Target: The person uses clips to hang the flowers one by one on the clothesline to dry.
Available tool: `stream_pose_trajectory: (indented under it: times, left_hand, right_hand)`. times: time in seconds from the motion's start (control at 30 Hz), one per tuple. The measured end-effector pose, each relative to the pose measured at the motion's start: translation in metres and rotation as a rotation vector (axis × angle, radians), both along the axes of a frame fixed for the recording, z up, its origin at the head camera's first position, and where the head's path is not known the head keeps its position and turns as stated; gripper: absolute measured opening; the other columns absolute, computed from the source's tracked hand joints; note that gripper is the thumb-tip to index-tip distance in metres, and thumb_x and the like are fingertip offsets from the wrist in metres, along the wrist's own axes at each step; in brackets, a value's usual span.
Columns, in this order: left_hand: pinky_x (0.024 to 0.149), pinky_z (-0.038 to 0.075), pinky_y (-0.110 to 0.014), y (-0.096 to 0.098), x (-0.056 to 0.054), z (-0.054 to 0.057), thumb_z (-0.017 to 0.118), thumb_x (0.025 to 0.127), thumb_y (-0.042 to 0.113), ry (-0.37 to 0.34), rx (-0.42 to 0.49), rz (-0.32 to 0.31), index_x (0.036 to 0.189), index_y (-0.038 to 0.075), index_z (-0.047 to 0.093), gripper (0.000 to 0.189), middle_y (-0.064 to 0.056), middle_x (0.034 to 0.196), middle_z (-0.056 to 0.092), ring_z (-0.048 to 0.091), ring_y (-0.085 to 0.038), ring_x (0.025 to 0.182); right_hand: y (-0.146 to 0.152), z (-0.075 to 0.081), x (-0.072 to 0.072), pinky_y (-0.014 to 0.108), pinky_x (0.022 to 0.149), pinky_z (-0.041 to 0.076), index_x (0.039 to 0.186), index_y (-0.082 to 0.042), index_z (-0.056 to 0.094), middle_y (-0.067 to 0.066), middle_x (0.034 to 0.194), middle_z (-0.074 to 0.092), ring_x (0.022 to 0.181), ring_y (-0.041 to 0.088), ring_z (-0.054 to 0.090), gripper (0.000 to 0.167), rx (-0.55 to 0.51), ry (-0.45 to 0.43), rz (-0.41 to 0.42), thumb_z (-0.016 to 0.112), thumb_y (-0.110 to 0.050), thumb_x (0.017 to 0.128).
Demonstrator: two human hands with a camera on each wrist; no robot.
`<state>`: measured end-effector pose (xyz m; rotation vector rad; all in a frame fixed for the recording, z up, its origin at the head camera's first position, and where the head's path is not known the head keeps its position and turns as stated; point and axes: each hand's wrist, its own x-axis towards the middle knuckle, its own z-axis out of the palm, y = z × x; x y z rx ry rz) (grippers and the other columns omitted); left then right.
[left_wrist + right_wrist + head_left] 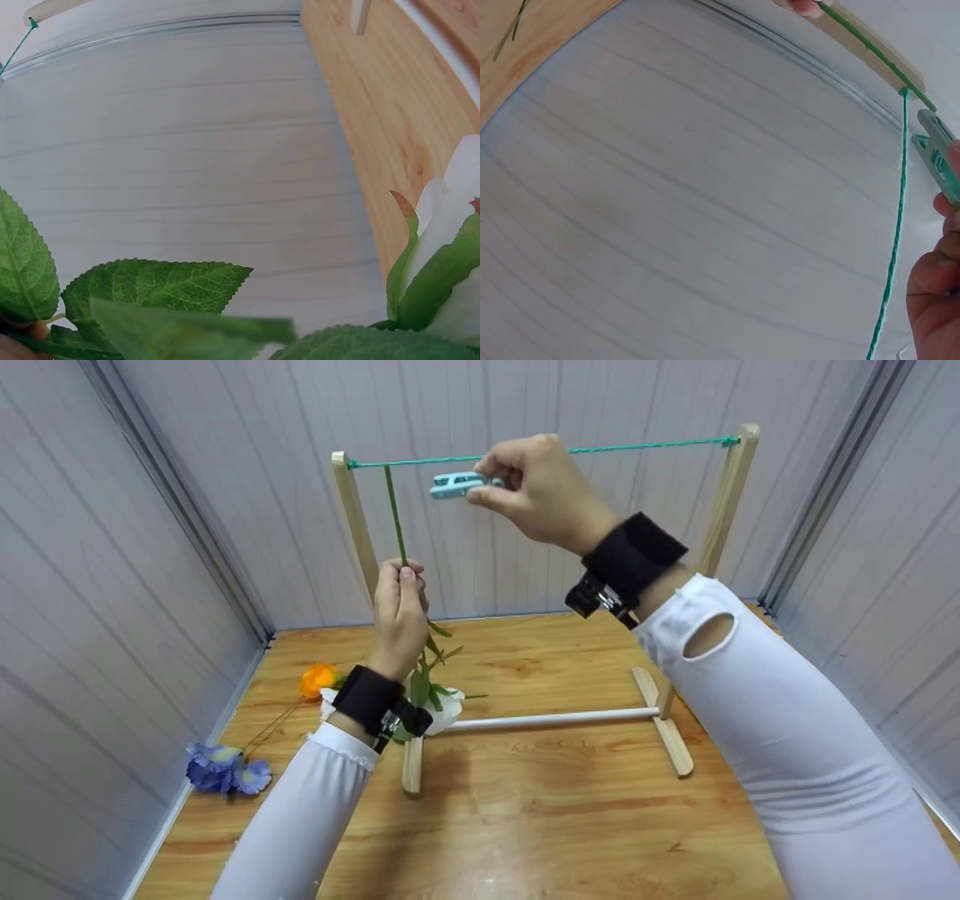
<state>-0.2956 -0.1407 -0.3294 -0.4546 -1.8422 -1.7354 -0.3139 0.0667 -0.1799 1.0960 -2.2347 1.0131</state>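
Observation:
My left hand (pixel 401 611) pinches the green stem of an artificial white flower (pixel 446 709), which hangs head down with its leaves below the fingers. The stem's cut end reaches up to the green rope (pixel 645 447) near its left end; whether they touch I cannot tell. In my right hand (pixel 544 491), thumb and fingers grip a light blue clothespin (pixel 456 485) that points left, just below the rope and right of the stem. In the right wrist view the clothespin (pixel 937 154) is close to the stem tip. Green leaves (pixel 157 285) and white petals show in the left wrist view.
The rope is strung between two wooden posts (pixel 727 502) joined by a white bar (pixel 555 718) near the wooden table (pixel 525 825). An orange flower (pixel 318 681) and a purple-blue flower (pixel 225 770) lie at the left. Pale panel walls (pixel 135 607) surround the table.

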Motion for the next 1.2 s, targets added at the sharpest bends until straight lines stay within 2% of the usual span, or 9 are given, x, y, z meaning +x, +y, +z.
stream_pose_trajectory:
  times: [0.17, 0.4, 0.63, 0.9, 1.2]
  left_hand:
    - [0.064, 0.028, -0.024, 0.002, -0.002, 0.003, 0.025, 0.117, 0.006, -0.005, -0.005, -0.003, 0.113, 0.003, 0.050, 0.025, 0.001, 0.081, 0.034, 0.032, -0.009, 0.066]
    - [0.066, 0.028, -0.024, 0.005, -0.006, 0.005, 0.026, 0.117, 0.006, -0.007, 0.006, -0.003, 0.113, 0.003, 0.050, 0.025, 0.001, 0.083, 0.036, 0.033, -0.009, 0.068]
    - [0.069, 0.029, -0.024, 0.008, -0.010, 0.005, 0.025, 0.118, 0.007, -0.030, 0.040, -0.029, 0.113, 0.003, 0.049, 0.025, 0.000, 0.084, 0.035, 0.034, -0.009, 0.071]
    - [0.070, 0.028, -0.025, 0.013, -0.015, 0.007, 0.026, 0.118, 0.007, -0.032, 0.025, -0.034, 0.111, 0.003, 0.050, 0.026, 0.000, 0.085, 0.036, 0.034, -0.009, 0.072]
    - [0.070, 0.028, -0.025, 0.013, -0.016, 0.006, 0.027, 0.118, 0.006, -0.043, 0.008, -0.024, 0.111, 0.003, 0.051, 0.026, 0.001, 0.082, 0.035, 0.034, -0.009, 0.070]
  right_hand:
    - [-0.007, 0.010, -0.006, 0.017, 0.058, 0.033, 0.109, 0.006, 0.079, -0.004, 0.080, 0.063, 0.060, -0.002, 0.037, 0.018, 0.012, 0.031, -0.019, 0.075, -0.010, 0.103]
    - [-0.018, 0.019, -0.007, 0.021, 0.069, 0.035, 0.118, 0.004, 0.077, 0.000, 0.091, 0.061, 0.071, 0.002, 0.040, 0.023, 0.042, 0.047, -0.101, 0.069, -0.015, 0.108]
    - [-0.032, 0.021, -0.007, 0.022, 0.078, 0.034, 0.122, 0.007, 0.073, 0.003, 0.100, 0.060, 0.082, 0.005, 0.040, 0.025, 0.025, 0.046, -0.106, 0.064, -0.014, 0.110]
    - [-0.043, 0.022, -0.011, 0.020, 0.075, 0.034, 0.128, 0.006, 0.071, -0.001, 0.099, 0.054, 0.080, 0.007, 0.041, 0.028, 0.062, -0.095, -0.130, 0.062, -0.015, 0.112]
    - [-0.041, 0.018, -0.013, 0.022, 0.074, 0.033, 0.135, 0.004, 0.069, -0.003, 0.096, 0.052, 0.081, 0.008, 0.041, 0.033, 0.137, -0.157, -0.137, 0.059, -0.019, 0.114]
